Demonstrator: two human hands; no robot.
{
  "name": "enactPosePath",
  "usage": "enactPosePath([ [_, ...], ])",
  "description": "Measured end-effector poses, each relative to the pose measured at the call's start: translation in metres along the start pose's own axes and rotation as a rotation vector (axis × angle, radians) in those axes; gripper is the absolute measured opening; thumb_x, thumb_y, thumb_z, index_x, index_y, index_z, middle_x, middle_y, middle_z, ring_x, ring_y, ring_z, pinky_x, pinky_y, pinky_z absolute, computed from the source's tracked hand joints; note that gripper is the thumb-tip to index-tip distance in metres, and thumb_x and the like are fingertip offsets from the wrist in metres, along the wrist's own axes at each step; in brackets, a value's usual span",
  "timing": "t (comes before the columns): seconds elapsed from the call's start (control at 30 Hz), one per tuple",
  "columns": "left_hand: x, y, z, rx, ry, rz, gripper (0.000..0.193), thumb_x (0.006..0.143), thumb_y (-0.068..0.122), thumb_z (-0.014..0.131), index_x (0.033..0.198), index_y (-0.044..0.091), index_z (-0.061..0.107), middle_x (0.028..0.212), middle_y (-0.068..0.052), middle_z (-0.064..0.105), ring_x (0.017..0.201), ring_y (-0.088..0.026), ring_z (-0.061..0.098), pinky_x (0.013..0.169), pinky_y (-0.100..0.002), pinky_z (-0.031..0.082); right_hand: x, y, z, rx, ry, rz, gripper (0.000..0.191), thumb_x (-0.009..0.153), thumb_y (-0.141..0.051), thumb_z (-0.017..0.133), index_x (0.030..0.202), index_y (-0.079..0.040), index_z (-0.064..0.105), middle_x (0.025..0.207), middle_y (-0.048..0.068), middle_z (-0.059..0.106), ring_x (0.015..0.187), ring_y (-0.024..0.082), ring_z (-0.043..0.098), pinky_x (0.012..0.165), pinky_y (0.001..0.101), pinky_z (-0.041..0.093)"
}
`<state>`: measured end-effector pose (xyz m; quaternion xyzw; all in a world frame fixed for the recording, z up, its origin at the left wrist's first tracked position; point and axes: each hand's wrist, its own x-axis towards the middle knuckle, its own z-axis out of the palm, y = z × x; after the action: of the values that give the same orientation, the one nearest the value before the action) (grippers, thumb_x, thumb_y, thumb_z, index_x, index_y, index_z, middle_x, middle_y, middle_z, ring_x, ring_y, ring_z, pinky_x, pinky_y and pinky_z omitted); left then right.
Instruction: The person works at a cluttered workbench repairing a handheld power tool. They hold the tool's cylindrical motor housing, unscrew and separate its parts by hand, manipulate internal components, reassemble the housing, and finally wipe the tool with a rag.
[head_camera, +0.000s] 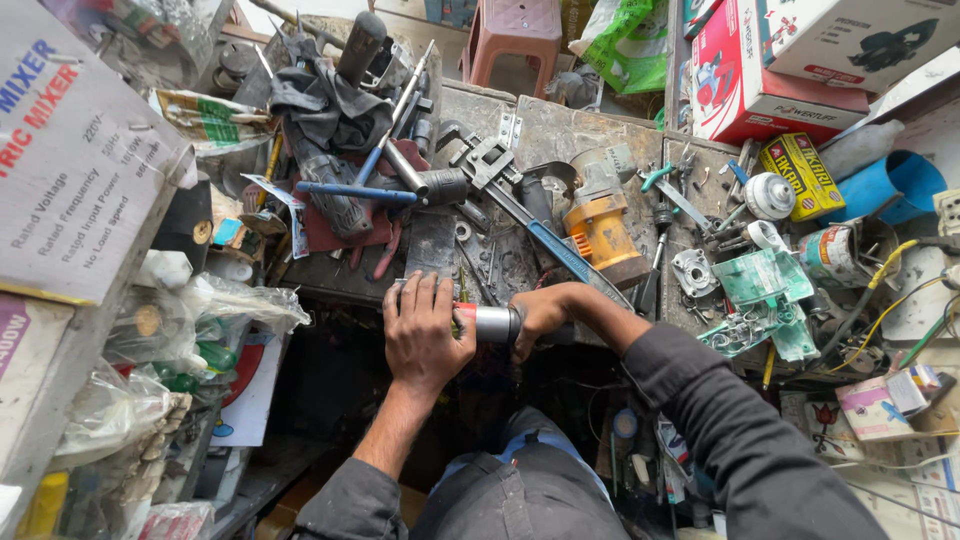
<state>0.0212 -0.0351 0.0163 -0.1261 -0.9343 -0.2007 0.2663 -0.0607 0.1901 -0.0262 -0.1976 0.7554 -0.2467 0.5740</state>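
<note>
At the far left, a large cardboard box (75, 150) and bags of small parts (215, 305) crowd the edge of the work area and are best kept away from the elbows.

The left hand (425, 335) is laid over the near end of a short metal cylinder (492, 323), with the fingers (418, 292) curled down and closed over it; a red part shows just at the thumb side. The cylinder is held horizontally at the near edge of the surface (560, 135), in front of the body and between the two hands. A firm, even grip is advised here, so that the piece is steadied without being tilted.

The right hand (540, 312) is closed around the other end of the cylinder, the wrist bent inward. If the halves are being turned or pulled against each other (the pictures do not show which), force is best applied along the axis, with the piece braced against the edge.

Just beyond the hands lie a blue-handled pipe wrench (520, 205) and a yellow power-tool body (603, 225), both within reach but untouched. Loose metal parts and wires (880, 300) lie further right, and care is needed that the sleeve (720, 410) is not dragged through them.
</note>
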Motion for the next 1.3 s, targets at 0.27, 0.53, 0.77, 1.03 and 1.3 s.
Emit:
enactPosePath([
  [0.27, -0.001, -0.004, 0.001, -0.054, 0.001, -0.016, 0.044, 0.079, 0.024, 0.064, 0.114, -0.001, 0.071, 0.119, -0.020, 0.069, 0.120, -0.036, 0.062, 0.111, -0.052, 0.041, -0.011, -0.023, 0.076, -0.666, 1.029, 0.087, 0.048, 0.069, -0.016, 0.085, 0.113, -0.007, 0.067, 0.097, 0.015, 0.072, 0.088, 0.033, 0.071, 0.077, 0.0423, 0.055],
  [0.53, -0.004, -0.005, 0.000, -0.035, -0.014, 0.014, 0.044, 0.080, 0.025, 0.064, 0.115, -0.001, 0.071, 0.119, -0.019, 0.069, 0.120, -0.036, 0.062, 0.111, -0.052, 0.041, 0.003, -0.006, 0.004, -0.134, 0.174, -0.038, 0.044, 0.060, -0.028, 0.088, 0.093, -0.002, 0.072, 0.083, 0.015, 0.077, 0.080, 0.031, 0.076, 0.070, 0.0400, 0.058],
  [0.77, -0.002, -0.004, -0.001, -0.037, -0.007, 0.020, 0.044, 0.079, 0.023, 0.063, 0.115, -0.001, 0.070, 0.119, -0.019, 0.069, 0.120, -0.035, 0.062, 0.110, -0.052, 0.042, -0.005, -0.012, 0.079, -0.719, 1.081, 0.042, 0.044, 0.068, -0.017, 0.088, 0.106, 0.001, 0.074, 0.087, 0.014, 0.072, 0.083, 0.029, 0.072, 0.074, 0.0390, 0.056],
  [1.03, -0.002, 0.000, -0.002, -0.018, -0.015, -0.018, 0.041, 0.080, 0.023, 0.064, 0.114, 0.000, 0.070, 0.119, -0.018, 0.069, 0.121, -0.035, 0.062, 0.110, -0.052, 0.042, -0.004, -0.010, 0.028, -0.312, 0.450, 0.129, 0.023, 0.065, -0.016, 0.080, 0.085, -0.006, 0.073, 0.080, 0.016, 0.073, 0.079, 0.034, 0.071, 0.071, 0.0435, 0.056],
  [1.3, -0.001, -0.002, -0.003, -0.060, -0.003, 0.004, 0.042, 0.080, 0.023, 0.064, 0.115, -0.001, 0.070, 0.119, -0.018, 0.069, 0.121, -0.036, 0.062, 0.110, -0.052, 0.042, -0.012, -0.012, 0.060, -0.459, 0.901, 0.121, 0.044, 0.061, -0.023, 0.085, 0.094, -0.004, 0.063, 0.084, 0.019, 0.070, 0.079, 0.040, 0.070, 0.066, 0.0493, 0.055],
])
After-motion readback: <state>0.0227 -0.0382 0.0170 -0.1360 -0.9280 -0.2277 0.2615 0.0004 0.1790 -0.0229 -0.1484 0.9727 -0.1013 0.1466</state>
